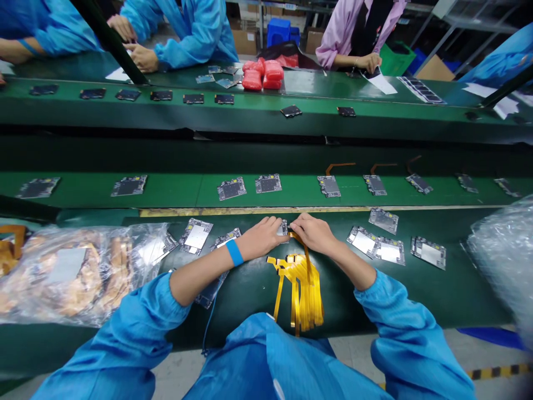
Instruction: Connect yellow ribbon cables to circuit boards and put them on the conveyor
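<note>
Between my two hands sits a small circuit board [283, 231], partly covered by fingers. My left hand [266, 233], with a blue band at its wrist, is closed on the board's left side. My right hand [310, 230] pinches the end of an orange flex cable [306, 253] at the board's right edge; the cable hangs down over a fanned pile of yellow flex cables [306, 289]. Boards with pale labels lie left [196, 236] and right [389, 251] of my hands on the dark green table.
A plastic bag of orange cables [79, 272] lies at left, clear plastic wrap [503, 261] at right. Beyond the table edge, a green conveyor [175, 191] carries spaced boards, some with cables. People in blue and pink sleeves work at the far bench beside red bundles [263, 75].
</note>
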The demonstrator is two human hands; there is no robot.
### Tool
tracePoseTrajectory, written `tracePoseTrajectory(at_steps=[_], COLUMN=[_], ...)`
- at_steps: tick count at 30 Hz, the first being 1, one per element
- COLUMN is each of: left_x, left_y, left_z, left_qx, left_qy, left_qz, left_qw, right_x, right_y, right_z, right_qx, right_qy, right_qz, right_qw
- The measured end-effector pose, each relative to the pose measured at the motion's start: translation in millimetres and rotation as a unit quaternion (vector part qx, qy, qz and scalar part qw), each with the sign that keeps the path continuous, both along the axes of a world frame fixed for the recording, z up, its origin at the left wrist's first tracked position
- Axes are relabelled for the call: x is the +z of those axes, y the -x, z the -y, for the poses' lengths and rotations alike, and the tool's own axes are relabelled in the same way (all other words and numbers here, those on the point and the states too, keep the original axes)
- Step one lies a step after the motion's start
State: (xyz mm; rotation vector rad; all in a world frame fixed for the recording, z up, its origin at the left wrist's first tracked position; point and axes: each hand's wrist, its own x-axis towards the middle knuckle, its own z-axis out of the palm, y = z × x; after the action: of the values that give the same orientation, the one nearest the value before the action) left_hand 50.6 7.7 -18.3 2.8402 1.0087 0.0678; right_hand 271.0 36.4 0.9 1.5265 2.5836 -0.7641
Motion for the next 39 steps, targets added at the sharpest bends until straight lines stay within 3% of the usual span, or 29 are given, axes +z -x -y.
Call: tracePoseTrajectory(at_steps=[14,18,21,26,29,31,34,39], left_x=[1.8,4.2,7.1,25.2,38.3,41.5,34.6,12.3], left_y=[3,3,1,-21,-39,-45,-41,-30], left_z=[1,1,-6,-52,-94,-119,-141,-155], left_qx=[0.009,0.033,0.048,0.123,0.222,0.255,0.264,0.226], left_qy=[0.006,0.03,0.052,0.05,0.039,0.04,0.039,0.073], left_qz=[-0.027,-0.039,-0.026,0.072,0.138,0.121,0.036,-0.103], left_qw=[1.0,0.998,0.997,0.989,0.964,0.958,0.963,0.966], right_x=[-21.6,-28.4,-29.8,-19.3,-13.4,-12.6,-13.7,-11.5], right_y=[-2,-12,-29,-53,-55,-56,-57,-53], right_z=[-2,2,9,25,36,44,55,69], right_qx=[0.021,-0.034,-0.113,-0.228,-0.236,-0.216,-0.177,-0.103], right_qy=[0.002,-0.006,-0.028,-0.064,-0.085,-0.088,-0.067,0.003], right_qz=[-0.031,-0.127,-0.243,-0.303,-0.309,-0.307,-0.279,-0.209], right_qw=[0.999,0.991,0.963,0.923,0.917,0.923,0.941,0.972])
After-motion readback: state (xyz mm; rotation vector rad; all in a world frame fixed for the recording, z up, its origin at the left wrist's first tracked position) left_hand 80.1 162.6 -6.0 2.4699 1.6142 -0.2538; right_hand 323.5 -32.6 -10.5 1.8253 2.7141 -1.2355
